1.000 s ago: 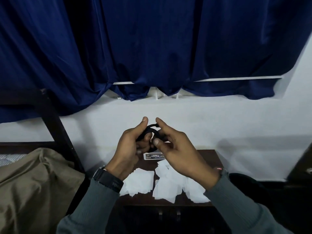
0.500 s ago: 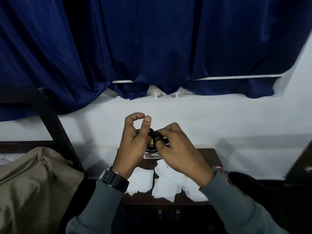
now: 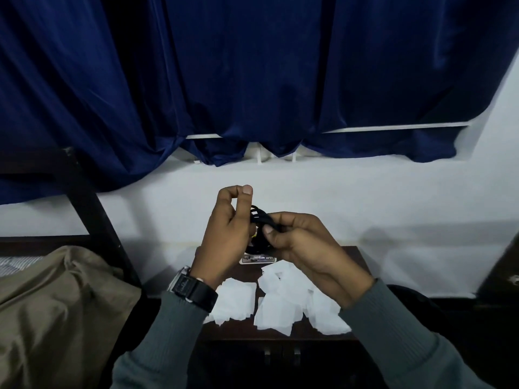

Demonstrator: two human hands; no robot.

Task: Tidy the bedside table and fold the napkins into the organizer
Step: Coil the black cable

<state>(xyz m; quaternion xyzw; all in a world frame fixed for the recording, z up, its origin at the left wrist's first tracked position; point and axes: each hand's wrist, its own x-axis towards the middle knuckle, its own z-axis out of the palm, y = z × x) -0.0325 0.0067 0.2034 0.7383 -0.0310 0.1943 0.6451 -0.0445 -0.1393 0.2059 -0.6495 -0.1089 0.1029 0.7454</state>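
Above the dark bedside table (image 3: 280, 331) I hold a coil of black cable (image 3: 259, 216) between both hands. My right hand (image 3: 303, 248) grips the coil's loops from the right with thumb and fingers. My left hand (image 3: 224, 237), which wears a black watch, is curled against the coil's left side, its thumb and forefinger pinched together above it. Several loose white napkins (image 3: 283, 301) lie scattered flat on the table under my wrists. No organizer shows in this view.
A small printed card or box (image 3: 258, 258) lies at the table's back, under the coil. A bed with a tan blanket (image 3: 56, 304) and a dark frame post (image 3: 92, 211) stands at the left. Blue curtains (image 3: 252, 80) hang over the white wall. Two drawer knobs (image 3: 280, 353) show below.
The left thumb and forefinger have lifted off the coil and pinched together above it. The right hand has closed lower on the coil, which has turned edge-on.
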